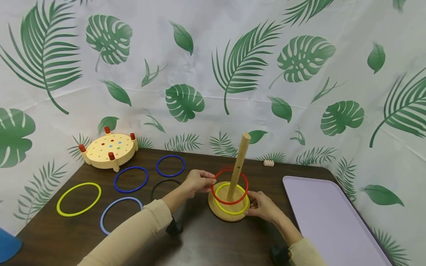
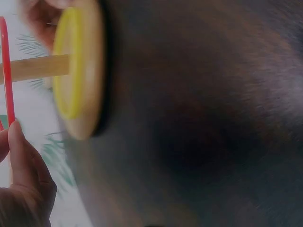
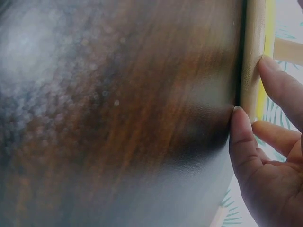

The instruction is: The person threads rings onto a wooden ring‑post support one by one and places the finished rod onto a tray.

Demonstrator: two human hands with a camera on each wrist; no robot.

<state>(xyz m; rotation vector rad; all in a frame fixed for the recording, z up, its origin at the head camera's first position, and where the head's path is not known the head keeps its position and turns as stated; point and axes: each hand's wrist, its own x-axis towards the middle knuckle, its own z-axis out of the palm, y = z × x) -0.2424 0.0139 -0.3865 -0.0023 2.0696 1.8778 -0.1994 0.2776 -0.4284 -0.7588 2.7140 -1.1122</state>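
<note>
My left hand (image 1: 198, 183) pinches the left edge of a red ring (image 1: 229, 203) between thumb and fingertips. That ring surrounds an upright wooden peg (image 1: 240, 157) and hangs tilted, above a yellow ring (image 1: 233, 213) lying on the round wooden base (image 1: 213, 207). In the left wrist view, a gap shows between the red ring (image 2: 6, 71) and the yellow ring (image 2: 75, 104). At the right edge of the base, my right hand (image 1: 264, 207) grips the rim. Its thumb and fingers touch the wooden base (image 3: 252, 71) in the right wrist view.
On the dark table (image 1: 206, 244) to the left lie a yellow ring (image 1: 57, 207), two dark blue rings, a light blue ring (image 1: 104, 212) and a black ring, partly hidden by my left arm. Behind them stands a round wooden pegboard (image 1: 110, 147). A lilac tray (image 1: 326, 214) lies right.
</note>
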